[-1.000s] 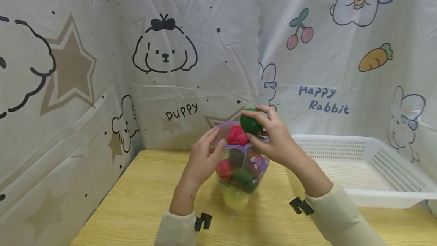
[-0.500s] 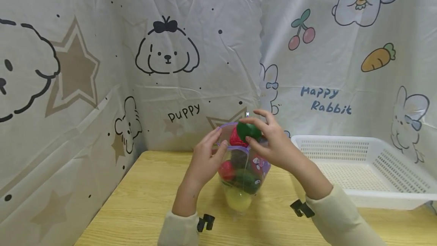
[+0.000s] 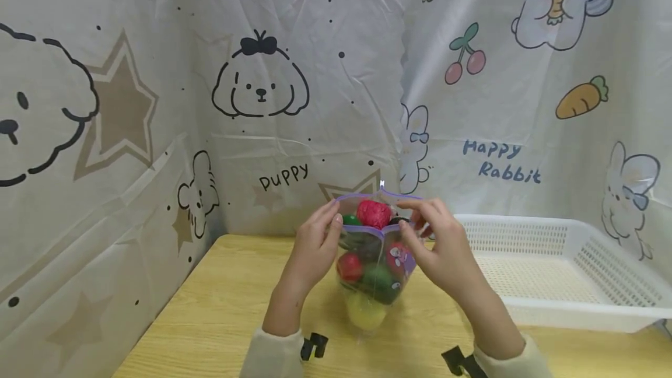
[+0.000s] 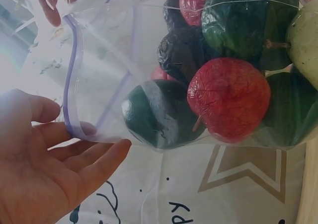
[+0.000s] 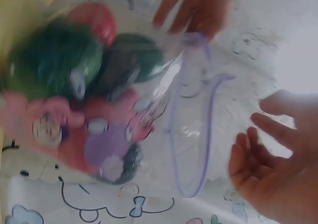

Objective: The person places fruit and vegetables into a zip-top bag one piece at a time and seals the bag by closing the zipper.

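Observation:
A clear zip bag (image 3: 362,228) with a purple rim stands upright on the table, mouth spread, full of fruit-like pieces. My left hand (image 3: 317,235) holds its left rim; in the left wrist view the purple edge (image 4: 67,80) passes between thumb and fingers. A crinkled red piece (image 3: 374,214) is on top, a round green one (image 3: 350,220) left of it. Lower down show a red fruit (image 3: 349,266), a dark green one (image 3: 379,284) and a yellow-green one (image 3: 366,311). By the right rim, my right hand (image 3: 443,244) is bare, its fingers (image 5: 273,129) loosely bent, apart from the bag.
A white perforated plastic basket (image 3: 541,302) stands at the right, beyond my right forearm. The wooden table (image 3: 210,319) runs up to cloth walls (image 3: 262,150) printed with cartoon animals. Black clips (image 3: 314,346) sit at my sleeve cuffs.
My right hand has let go of the round green piece, which went down into the bag, and moved down to the right rim. The left hand stays at the left rim.

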A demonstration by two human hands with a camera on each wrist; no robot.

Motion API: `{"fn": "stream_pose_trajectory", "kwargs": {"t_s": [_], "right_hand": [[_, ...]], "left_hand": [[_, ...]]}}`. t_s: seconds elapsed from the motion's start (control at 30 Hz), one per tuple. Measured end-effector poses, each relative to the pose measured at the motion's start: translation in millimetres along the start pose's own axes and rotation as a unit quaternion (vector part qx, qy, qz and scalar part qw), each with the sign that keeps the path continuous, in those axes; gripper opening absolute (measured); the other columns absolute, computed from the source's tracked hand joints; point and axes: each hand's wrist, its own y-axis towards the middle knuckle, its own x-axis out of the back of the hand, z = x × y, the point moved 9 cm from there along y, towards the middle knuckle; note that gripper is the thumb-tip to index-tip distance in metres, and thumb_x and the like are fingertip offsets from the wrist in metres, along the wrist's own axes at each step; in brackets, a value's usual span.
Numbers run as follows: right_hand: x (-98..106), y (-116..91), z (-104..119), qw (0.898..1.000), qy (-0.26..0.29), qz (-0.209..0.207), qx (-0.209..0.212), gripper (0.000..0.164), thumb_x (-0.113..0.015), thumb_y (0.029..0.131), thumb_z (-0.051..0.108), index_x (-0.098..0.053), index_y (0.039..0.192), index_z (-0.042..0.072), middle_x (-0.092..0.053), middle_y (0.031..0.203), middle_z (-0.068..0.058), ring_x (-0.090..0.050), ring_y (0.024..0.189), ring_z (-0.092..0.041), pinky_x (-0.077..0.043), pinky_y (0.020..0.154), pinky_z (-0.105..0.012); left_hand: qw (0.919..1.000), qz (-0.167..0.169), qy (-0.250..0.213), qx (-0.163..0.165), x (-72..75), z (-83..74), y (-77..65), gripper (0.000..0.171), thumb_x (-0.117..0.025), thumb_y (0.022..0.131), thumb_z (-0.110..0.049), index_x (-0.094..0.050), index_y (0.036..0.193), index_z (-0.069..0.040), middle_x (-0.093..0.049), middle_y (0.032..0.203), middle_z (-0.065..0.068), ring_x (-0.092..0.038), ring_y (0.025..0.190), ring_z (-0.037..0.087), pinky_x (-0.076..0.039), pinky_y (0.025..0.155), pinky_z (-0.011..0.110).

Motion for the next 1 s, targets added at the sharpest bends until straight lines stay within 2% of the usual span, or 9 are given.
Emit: {"fn": "stream_pose_trajectory", "kwargs": {"t_s": [0.13, 0.3, 0.47, 0.53, 0.7, 0.8, 0.9, 0.97, 1.0], "right_hand": [[-7, -26, 5, 0.999, 0.008, 0.030, -0.024, 0.042, -0.072, 0.092, 0.006, -0.063, 0.132, 0.010, -0.052, 0.081, 0.006, -0.051, 0.069, -0.006, -0.051, 0.056, -0.022], [-24, -41, 3, 0.994, 0.000, 0.087, -0.064, 0.050, -0.073, 0.093, 0.013, -0.057, 0.140, 0.015, -0.053, 0.082, 0.009, -0.050, 0.064, -0.003, -0.048, 0.054, -0.020], [-34, -43, -4, 0.990, -0.029, 0.106, -0.092, 0.033, -0.075, 0.093, 0.017, -0.064, 0.124, 0.014, -0.057, 0.077, 0.012, -0.053, 0.062, 0.001, -0.049, 0.056, -0.019], [-35, -40, -7, 0.990, -0.019, 0.102, -0.098, 0.023, -0.076, 0.092, 0.016, -0.064, 0.112, 0.013, -0.061, 0.078, 0.009, -0.059, 0.065, 0.000, -0.052, 0.059, -0.019], [-24, -30, -16, 0.989, 0.009, 0.092, -0.111, 0.013, -0.072, 0.094, 0.010, -0.059, 0.093, 0.010, -0.069, 0.081, 0.001, -0.070, 0.071, -0.010, -0.058, 0.064, -0.022], [-10, -28, -21, 0.990, -0.024, 0.086, -0.108, 0.013, -0.069, 0.095, 0.004, -0.059, 0.089, 0.010, -0.070, 0.081, -0.001, -0.069, 0.072, -0.013, -0.059, 0.065, -0.026], [0, -26, -25, 0.990, -0.053, 0.081, -0.098, 0.013, -0.067, 0.094, -0.001, -0.060, 0.089, 0.009, -0.069, 0.082, -0.004, -0.063, 0.072, -0.014, -0.057, 0.065, -0.030], [5, -26, -31, 0.990, -0.065, 0.080, -0.097, 0.012, -0.067, 0.095, -0.001, -0.061, 0.091, 0.008, -0.069, 0.083, -0.005, -0.060, 0.072, -0.015, -0.054, 0.064, -0.032], [7, -27, -34, 0.989, -0.068, 0.081, -0.100, 0.011, -0.066, 0.095, -0.001, -0.061, 0.092, 0.008, -0.071, 0.086, -0.006, -0.063, 0.075, -0.018, -0.055, 0.066, -0.035]], "left_hand": [[0.9999, 0.015, 0.003, 0.001, -10.3, 0.5, -6.1, 0.044, -0.045, 0.109, -0.020, -0.052, 0.143, 0.008, -0.048, 0.152, 0.020, -0.049, 0.138, 0.036, -0.043, 0.111, 0.048], [1.0000, 0.002, 0.005, 0.000, -14.7, -0.2, -11.9, 0.042, -0.047, 0.108, -0.018, -0.056, 0.140, 0.008, -0.052, 0.148, 0.020, -0.049, 0.137, 0.036, -0.046, 0.108, 0.047], [0.9998, -0.014, 0.006, -0.011, -12.4, -5.6, -11.1, 0.038, -0.048, 0.108, -0.019, -0.062, 0.135, 0.005, -0.059, 0.141, 0.016, -0.061, 0.125, 0.030, -0.058, 0.090, 0.036], [0.9996, -0.025, 0.006, -0.013, -8.2, -8.3, -10.0, 0.036, -0.049, 0.108, -0.019, -0.066, 0.130, 0.003, -0.064, 0.136, 0.014, -0.068, 0.111, 0.026, -0.060, 0.082, 0.032], [0.9987, -0.047, -0.006, -0.019, 2.2, -18.4, -5.6, 0.028, -0.054, 0.106, -0.016, -0.075, 0.113, 0.002, -0.072, 0.113, 0.010, -0.072, 0.080, 0.018, -0.060, 0.069, 0.024], [0.9973, -0.063, -0.008, -0.037, 2.6, -26.0, -4.0, 0.020, -0.062, 0.102, -0.013, -0.077, 0.106, 0.001, -0.072, 0.096, 0.007, -0.070, 0.074, 0.012, -0.059, 0.066, 0.021], [0.9949, -0.083, -0.002, -0.057, 6.3, -31.5, -4.7, 0.015, -0.068, 0.098, -0.010, -0.077, 0.106, -0.001, -0.071, 0.087, 0.004, -0.068, 0.066, 0.009, -0.059, 0.062, 0.021], [0.9941, -0.089, 0.004, -0.061, 8.7, -31.9, -4.8, 0.016, -0.068, 0.097, -0.010, -0.077, 0.109, -0.003, -0.073, 0.088, 0.005, -0.069, 0.066, 0.010, -0.058, 0.060, 0.023], [0.9940, -0.091, 0.012, -0.061, 10.0, -30.9, -4.8, 0.016, -0.068, 0.098, -0.010, -0.077, 0.110, -0.004, -0.073, 0.089, 0.005, -0.070, 0.066, 0.010, -0.058, 0.060, 0.023]]}}
